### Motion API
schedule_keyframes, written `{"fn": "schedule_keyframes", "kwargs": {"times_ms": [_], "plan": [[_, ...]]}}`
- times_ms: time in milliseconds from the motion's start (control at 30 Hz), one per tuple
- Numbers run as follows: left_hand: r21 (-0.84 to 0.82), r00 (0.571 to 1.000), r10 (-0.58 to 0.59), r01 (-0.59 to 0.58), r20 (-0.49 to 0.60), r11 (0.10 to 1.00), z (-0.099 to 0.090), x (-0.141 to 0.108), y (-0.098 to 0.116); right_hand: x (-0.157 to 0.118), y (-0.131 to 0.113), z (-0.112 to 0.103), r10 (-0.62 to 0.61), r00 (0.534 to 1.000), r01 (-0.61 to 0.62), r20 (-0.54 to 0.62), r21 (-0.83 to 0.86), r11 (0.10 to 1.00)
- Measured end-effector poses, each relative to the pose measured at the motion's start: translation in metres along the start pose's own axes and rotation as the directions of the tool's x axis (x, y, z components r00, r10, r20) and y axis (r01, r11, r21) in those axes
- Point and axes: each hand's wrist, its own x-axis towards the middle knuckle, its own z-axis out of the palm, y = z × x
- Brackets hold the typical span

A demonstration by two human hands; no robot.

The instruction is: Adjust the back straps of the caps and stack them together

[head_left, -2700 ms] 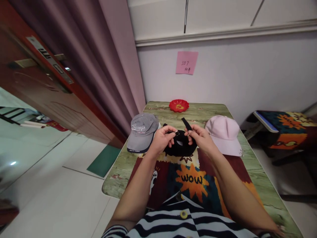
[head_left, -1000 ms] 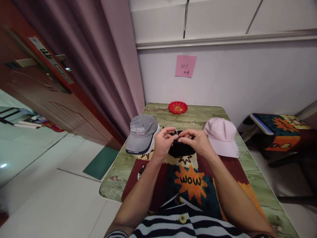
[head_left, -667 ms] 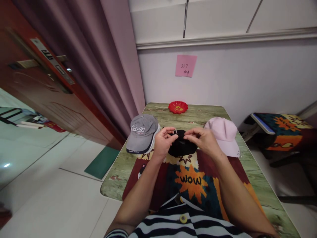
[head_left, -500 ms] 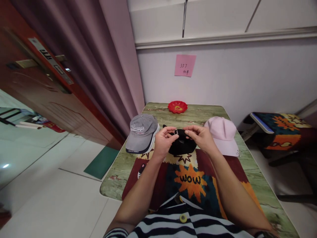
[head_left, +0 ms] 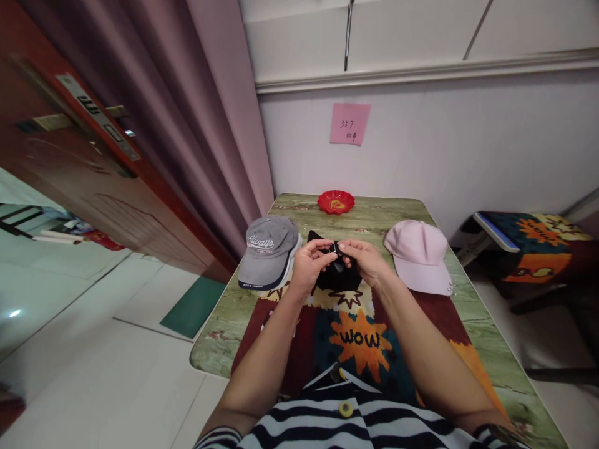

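Between my hands a black cap [head_left: 337,279] rests near the middle of the table, on a patterned cloth. My left hand [head_left: 309,265] pinches a small metal buckle [head_left: 333,248] on the cap's black strap. Close beside it, my right hand [head_left: 367,259] has thumb and fingers closed on the strap, its fingertips almost touching the left ones. A grey cap [head_left: 267,249], stacked over a lighter one, sits to the left. To the right lies a pink cap [head_left: 418,252].
A red scalloped dish [head_left: 336,202] stands at the back of the wooden-patterned table [head_left: 219,333]. A pink note [head_left: 350,123] is on the wall behind. On the right is a stool [head_left: 538,243] with patterned cloth; a brown door [head_left: 107,181] stands at left.
My right hand has moved left, up to my left hand at the buckle. The strap is drawn in closer, and the black cap's shape has shifted a little.
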Motion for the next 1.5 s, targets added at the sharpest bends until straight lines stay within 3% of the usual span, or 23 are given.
{"fn": "schedule_keyframes", "kwargs": {"times_ms": [200, 567, 1000, 1333, 1500], "plan": [[-0.009, 1.0, -0.001, 0.001, 0.012, 1.0, 0.001, 0.0, 0.002, -0.001, -0.006, -0.003, 0.025, 0.996, -0.022, 0.086, -0.037, 0.999], [0.087, 0.998, -0.003, -0.002, 0.059, 0.996, -0.009, -0.003, 0.008, 0.002, -0.007, -0.009, -0.133, 0.988, 0.148, 0.081, -0.217, 0.965], [0.09, 0.995, -0.013, 0.004, 0.101, 0.996, -0.012, -0.004, 0.008, 0.003, -0.011, -0.009, -0.178, 0.971, 0.21, 0.162, -0.21, 0.955], [0.224, 0.993, 0.057, -0.079, 0.099, 0.971, -0.01, -0.002, 0.011, 0.001, -0.006, -0.003, -0.21, 0.964, 0.238, 0.164, -0.175, 0.955], [0.089, 0.994, 0.027, -0.036, 0.102, 0.995, -0.01, -0.004, 0.011, 0.002, -0.003, -0.004, -0.263, 0.953, 0.29, 0.154, -0.191, 0.938]]}}
